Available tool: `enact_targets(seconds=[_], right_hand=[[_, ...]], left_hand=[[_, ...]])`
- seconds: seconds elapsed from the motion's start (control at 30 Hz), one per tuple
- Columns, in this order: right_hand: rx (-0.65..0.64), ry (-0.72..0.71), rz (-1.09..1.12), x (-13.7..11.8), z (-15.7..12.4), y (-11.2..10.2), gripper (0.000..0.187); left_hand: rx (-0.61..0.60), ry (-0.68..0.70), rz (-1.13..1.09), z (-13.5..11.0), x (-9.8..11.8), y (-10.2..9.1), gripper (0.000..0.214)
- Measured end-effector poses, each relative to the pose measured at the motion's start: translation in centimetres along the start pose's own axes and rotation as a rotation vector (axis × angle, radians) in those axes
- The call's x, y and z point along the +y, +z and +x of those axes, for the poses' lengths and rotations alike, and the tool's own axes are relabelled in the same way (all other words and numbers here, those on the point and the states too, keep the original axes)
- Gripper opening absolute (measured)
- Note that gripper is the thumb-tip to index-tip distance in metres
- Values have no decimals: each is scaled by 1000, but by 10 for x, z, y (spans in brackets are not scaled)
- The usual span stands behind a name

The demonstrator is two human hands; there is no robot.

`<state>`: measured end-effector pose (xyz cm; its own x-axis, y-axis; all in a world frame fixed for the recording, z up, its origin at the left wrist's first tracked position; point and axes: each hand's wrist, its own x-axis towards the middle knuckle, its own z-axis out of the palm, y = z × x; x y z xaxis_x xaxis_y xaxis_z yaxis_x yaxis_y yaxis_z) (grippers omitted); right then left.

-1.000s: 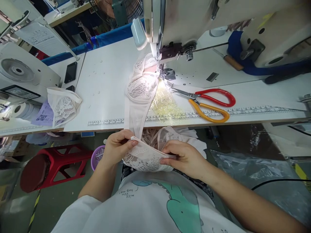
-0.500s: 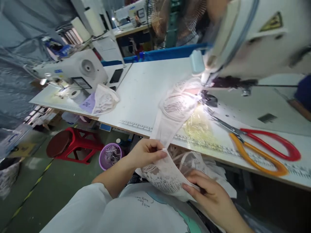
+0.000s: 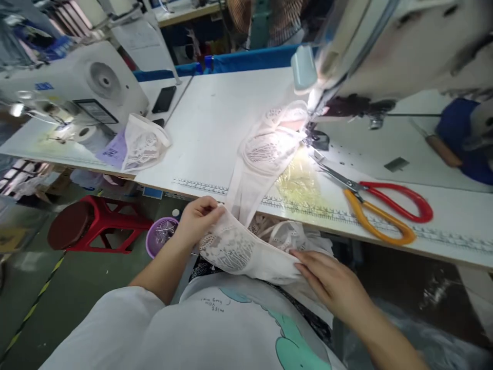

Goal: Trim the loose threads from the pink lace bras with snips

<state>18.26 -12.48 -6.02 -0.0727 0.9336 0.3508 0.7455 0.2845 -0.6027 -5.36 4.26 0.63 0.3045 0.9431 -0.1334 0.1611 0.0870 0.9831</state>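
A white lace bra is stretched between my two hands over my lap, below the table's front edge. My left hand is closed, pinching the bra's upper end between thumb and fingers. At the other end, my right hand grips the plain white band with its fingers closed. Another white lace bra piece lies on the table and reaches up under the needle area of the sewing machine. More white lace pieces are bunched behind the held bra, partly hidden by it.
Scissors with red and orange handles lie on the table, right of the lit needle. A lace cup, phone and second sewing machine are at left. A red stool and purple bin stand below.
My hands have moved apart, and the bra is now pulled out straighter, with more of its band showing. The view has shifted, so the table scene sits higher and further left.
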Motion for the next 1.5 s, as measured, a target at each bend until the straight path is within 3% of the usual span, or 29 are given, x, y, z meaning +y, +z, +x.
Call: enact_targets(seconds=[0.13,0.27,0.47,0.6,0.73,0.87,0.93,1.03,1.1,1.2,1.27,1.33,1.43,1.5], right_hand=[[-12,136,35,12,-9,-10,24],[36,374,193,10,-11,-17,17],[87,578,231,10,-14,-14,18],[110,613,310,12,-17,-12,16],[76,556,429,2,-19,-22,14],[-6,404,662,-18,-27,-40,18],[-89,474,721,-23,-33,-42,23],[-158,685,583,-17,-38,-29,31],[-148,725,455,-7,-35,-20,27],[-138,686,283,3,-26,-21,18],[-156,638,212,1,-19,-35,11],[-155,556,135,-3,-9,-57,9],[-45,452,-128,1,12,-89,20],[13,477,-326,13,31,-104,25]], left_hand=[[51,-34,-30,9,-9,-7,19],[116,-51,-39,12,-11,-9,19],[240,-60,-58,18,-11,-10,22],[271,-38,-62,18,-11,-9,22],[306,-35,-75,6,-1,-20,26],[140,-67,-81,-15,20,-43,34],[90,-108,-75,-19,24,-48,36],[153,-173,-21,-11,21,-35,34],[143,-157,39,1,17,-17,29],[40,109,155,15,16,6,18],[-60,318,206,20,19,14,11],[-169,430,238,23,22,16,6],[-308,476,319,23,29,14,7],[-382,485,360,21,32,13,10]])
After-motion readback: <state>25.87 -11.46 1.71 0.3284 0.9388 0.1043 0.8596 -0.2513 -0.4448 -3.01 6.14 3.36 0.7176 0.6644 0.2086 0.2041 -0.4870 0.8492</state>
